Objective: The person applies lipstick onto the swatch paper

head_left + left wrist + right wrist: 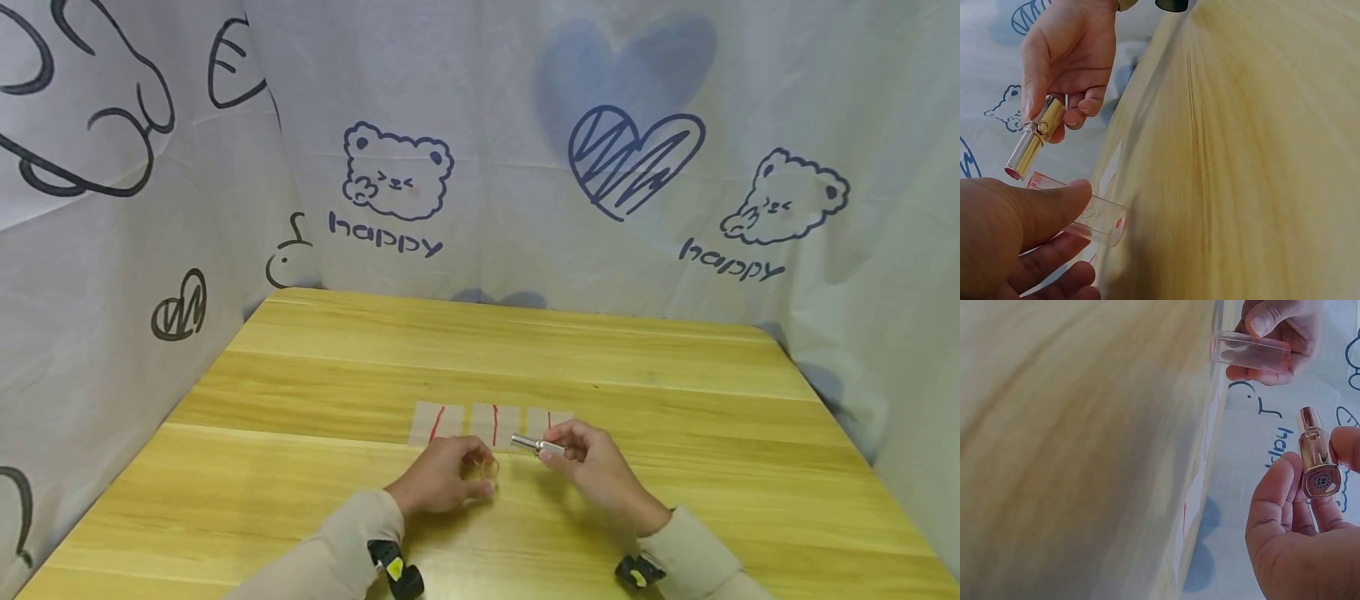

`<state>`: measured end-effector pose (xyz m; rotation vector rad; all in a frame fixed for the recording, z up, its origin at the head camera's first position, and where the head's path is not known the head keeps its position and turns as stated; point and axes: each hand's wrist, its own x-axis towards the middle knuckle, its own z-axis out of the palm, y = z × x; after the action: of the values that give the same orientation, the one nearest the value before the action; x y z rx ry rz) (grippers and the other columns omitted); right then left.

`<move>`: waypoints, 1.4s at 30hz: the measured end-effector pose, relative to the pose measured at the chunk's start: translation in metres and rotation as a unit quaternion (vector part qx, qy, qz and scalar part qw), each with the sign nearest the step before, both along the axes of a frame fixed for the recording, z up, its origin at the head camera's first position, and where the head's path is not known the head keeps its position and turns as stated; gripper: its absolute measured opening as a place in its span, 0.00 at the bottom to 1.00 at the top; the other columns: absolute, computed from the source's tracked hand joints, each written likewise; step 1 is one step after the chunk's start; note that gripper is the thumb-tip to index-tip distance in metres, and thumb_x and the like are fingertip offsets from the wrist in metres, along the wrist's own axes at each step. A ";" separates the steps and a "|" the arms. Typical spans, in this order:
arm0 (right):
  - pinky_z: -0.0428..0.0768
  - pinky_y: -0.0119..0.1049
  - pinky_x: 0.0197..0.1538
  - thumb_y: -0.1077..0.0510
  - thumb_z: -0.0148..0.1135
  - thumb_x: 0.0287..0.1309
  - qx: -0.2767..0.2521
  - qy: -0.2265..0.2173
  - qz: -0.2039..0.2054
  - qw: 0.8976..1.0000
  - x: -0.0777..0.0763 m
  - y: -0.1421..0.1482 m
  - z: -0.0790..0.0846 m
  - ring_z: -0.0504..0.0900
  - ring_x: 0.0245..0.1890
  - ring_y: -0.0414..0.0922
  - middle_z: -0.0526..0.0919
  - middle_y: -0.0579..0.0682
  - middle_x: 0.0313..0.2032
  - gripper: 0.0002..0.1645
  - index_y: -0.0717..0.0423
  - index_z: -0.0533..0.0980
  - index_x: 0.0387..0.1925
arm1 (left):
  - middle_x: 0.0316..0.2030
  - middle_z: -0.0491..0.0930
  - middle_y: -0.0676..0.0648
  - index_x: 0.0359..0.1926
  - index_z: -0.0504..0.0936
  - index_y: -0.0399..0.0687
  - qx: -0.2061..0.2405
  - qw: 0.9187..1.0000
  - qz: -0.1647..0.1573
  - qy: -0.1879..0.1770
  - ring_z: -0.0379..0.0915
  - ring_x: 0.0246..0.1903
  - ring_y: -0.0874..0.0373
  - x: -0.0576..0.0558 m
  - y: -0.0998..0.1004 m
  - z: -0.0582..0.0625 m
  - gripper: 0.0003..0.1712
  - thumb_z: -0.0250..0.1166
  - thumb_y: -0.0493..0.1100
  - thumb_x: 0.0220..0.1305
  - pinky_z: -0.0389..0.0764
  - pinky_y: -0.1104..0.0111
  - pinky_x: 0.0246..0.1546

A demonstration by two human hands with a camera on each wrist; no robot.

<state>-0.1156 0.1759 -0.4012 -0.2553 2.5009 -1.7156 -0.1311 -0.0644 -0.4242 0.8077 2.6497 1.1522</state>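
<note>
My right hand (600, 471) pinches a gold and silver lipstick tube (537, 444) between thumb and fingers, its narrow end pointing left. In the left wrist view the lipstick (1035, 137) shows a reddish tip at that end; in the right wrist view its square base (1321, 481) bears a round label. Between thumb and fingers of my left hand (442, 475) is a clear lipstick cap (1104, 219), pinkish at both ends. Cap and lipstick are apart, held close over the table.
Three pale paper pieces lie in a row beyond the hands: a left one (420, 421), a middle one (483, 421) and a right one (538, 414), each with a red line. The wooden table (480, 358) is bordered by white cloth walls (495, 200) with drawings.
</note>
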 end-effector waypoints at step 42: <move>0.81 0.34 0.33 0.59 0.65 0.61 0.038 0.101 0.101 0.989 0.002 -0.012 0.007 0.80 0.29 0.43 0.82 0.50 0.33 0.12 0.63 0.79 0.41 | 0.35 0.79 0.55 0.36 0.79 0.49 0.077 0.992 0.024 0.099 0.75 0.38 0.58 0.009 0.013 0.027 0.13 0.74 0.34 0.52 0.76 0.67 0.38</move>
<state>-0.1141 0.1638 -0.3946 -0.6813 2.5651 -1.5840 -0.1223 -0.0516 -0.3968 0.9349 2.7783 1.3683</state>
